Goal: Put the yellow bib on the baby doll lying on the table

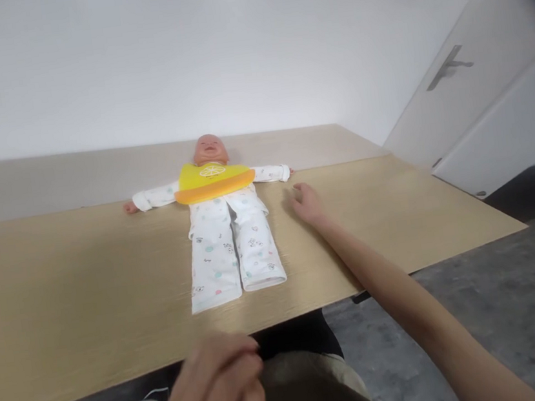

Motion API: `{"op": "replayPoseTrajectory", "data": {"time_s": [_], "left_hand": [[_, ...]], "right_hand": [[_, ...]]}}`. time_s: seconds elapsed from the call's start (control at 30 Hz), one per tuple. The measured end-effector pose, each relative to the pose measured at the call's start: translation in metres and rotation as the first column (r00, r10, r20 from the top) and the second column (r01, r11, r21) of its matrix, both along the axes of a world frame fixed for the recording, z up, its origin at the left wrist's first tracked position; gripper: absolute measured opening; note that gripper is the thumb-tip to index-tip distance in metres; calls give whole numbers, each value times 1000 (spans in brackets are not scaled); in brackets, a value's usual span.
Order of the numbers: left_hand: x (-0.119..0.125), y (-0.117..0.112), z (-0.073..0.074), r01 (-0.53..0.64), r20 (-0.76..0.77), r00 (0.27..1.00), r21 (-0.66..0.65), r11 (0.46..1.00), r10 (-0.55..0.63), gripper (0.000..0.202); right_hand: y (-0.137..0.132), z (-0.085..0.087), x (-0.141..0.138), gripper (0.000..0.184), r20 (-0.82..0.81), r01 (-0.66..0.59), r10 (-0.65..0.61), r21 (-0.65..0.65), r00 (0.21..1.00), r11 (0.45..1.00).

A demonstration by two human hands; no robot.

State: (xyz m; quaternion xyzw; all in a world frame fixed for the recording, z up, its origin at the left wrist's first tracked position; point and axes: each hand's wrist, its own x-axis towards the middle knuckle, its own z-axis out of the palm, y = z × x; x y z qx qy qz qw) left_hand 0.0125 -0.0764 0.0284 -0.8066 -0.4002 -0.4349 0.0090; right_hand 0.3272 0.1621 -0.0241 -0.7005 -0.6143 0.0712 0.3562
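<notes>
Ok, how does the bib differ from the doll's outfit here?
The bib is bright yellow with an orange rim and looks smooth, while the doll's outfit is white with small pastel prints. The bib covers only the chest; the outfit runs along the outstretched arms and legs. Both are on the baby doll, lying face up on the wooden table.
</notes>
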Motion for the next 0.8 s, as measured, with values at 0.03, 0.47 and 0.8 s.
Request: {"op": "replayPoseTrajectory", "data": {"time_s": [0.03,0.47,0.8], "left_hand": [[0,13,-1,-57,23,998,25,998,56,19],[-6,81,-41,-229,-242,932,178,957,268,24],[0,85,-40,-122,-139,980,172,978,146,16]], "right_hand": [[-3,0,-2,43,-4,-14,14,17,1000,1000],[-170,19,-85,46,60,-570,574,244,816,785],[-157,10,-108,27,305,-532,460,219,834,818]]}}
